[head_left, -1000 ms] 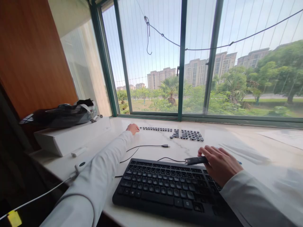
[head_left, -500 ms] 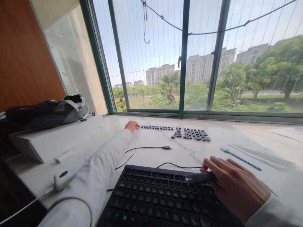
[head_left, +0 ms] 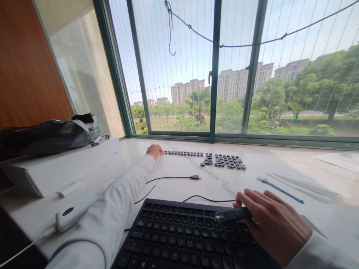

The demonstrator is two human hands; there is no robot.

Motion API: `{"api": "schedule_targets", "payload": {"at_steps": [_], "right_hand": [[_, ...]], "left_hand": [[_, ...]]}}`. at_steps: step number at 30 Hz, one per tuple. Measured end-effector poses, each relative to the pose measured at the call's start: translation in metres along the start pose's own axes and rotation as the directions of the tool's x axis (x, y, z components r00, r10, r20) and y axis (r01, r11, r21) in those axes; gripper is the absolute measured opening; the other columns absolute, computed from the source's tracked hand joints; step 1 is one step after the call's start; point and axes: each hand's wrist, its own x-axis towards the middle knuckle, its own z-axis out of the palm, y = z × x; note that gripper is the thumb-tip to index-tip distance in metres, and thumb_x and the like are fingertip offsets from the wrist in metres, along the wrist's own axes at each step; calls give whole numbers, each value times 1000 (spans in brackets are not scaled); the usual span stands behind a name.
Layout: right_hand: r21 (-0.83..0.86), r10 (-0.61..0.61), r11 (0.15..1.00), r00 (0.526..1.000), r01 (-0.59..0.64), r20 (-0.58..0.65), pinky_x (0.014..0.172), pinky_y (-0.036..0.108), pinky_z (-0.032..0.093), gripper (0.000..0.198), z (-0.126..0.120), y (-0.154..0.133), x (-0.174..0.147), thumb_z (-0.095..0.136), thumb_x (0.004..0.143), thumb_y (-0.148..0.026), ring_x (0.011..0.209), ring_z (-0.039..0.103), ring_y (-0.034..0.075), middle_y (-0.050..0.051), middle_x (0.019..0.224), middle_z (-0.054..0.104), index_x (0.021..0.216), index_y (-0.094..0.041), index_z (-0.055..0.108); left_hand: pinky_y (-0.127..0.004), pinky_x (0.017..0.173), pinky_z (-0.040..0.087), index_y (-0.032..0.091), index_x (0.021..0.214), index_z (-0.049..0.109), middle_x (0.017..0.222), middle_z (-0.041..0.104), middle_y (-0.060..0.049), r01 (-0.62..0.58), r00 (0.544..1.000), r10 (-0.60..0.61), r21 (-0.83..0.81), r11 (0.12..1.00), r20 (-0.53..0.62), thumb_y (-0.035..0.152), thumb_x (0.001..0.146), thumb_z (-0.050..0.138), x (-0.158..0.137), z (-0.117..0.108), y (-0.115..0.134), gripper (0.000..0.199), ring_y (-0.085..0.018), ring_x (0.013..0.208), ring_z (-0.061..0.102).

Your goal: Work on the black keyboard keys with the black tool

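My left hand (head_left: 154, 151) reaches far across the white tabletop, its fingertips pinched at the left end of a long row of black keycaps (head_left: 183, 153). A keycap seems to be between them, mostly hidden by the fingers. My right hand (head_left: 273, 220) is closed around a black keycap puller (head_left: 233, 215) with a small metal tip, held over the upper right of a black keyboard (head_left: 179, 239). Bare sockets show in the keyboard's upper rows, while lettered keys sit in the lower ones. More loose keycaps (head_left: 228, 161) lie grouped to the right of the row.
A cable with a USB plug (head_left: 195, 177) lies behind the keyboard. To the right are a blue brush-like tool (head_left: 282, 190) and a clear plastic bag (head_left: 305, 186). At left stand a white power strip (head_left: 73, 215) and a white box (head_left: 61, 168) with a black bag (head_left: 53, 136).
The view has shifted slightly. My left hand stays at the row's left end, and my right hand still holds the puller over the keyboard.
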Motion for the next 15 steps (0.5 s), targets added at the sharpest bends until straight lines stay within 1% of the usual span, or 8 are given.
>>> {"api": "schedule_targets", "payload": {"at_steps": [5,8,10,12,15], "right_hand": [[-9,0,1000,1000,0,-23,62,33,34,16,1,0,-1,51,68,-12,57,53,15,0,71,61,76,-26,54],[-44,24,999,999,-26,-47,62,33,34,12,0,1,0,51,70,-14,57,53,15,0,70,60,75,-25,54],[-72,64,995,996,-68,-61,61,32,34,8,-2,3,1,53,73,-18,58,54,16,0,70,60,77,-25,55],[-86,103,990,993,-108,-57,59,31,35,9,-5,7,1,55,74,-23,59,55,17,0,72,61,82,-25,57],[-48,125,991,992,-126,-26,56,29,35,11,-6,13,1,55,77,-27,61,59,18,0,75,64,88,-26,58]], "left_hand": [[-27,77,44,24,89,76,75,72,-6,19,1000,-20,33,999,14,31,71,72,-1,-3,4,20,-21,79,66],[-28,76,44,23,89,76,74,72,-7,28,999,-29,53,998,29,32,72,72,-5,-9,7,20,-22,80,66],[-29,76,44,21,89,76,72,71,-8,39,998,-41,64,997,37,32,71,71,-9,-17,8,21,-24,81,65],[-29,76,43,21,90,76,68,70,-7,52,998,-55,70,996,40,31,71,71,-15,-27,9,21,-24,82,65],[-27,76,43,21,93,75,61,68,-4,75,996,-78,71,995,38,31,73,69,-26,-48,12,23,-21,81,65]]}}
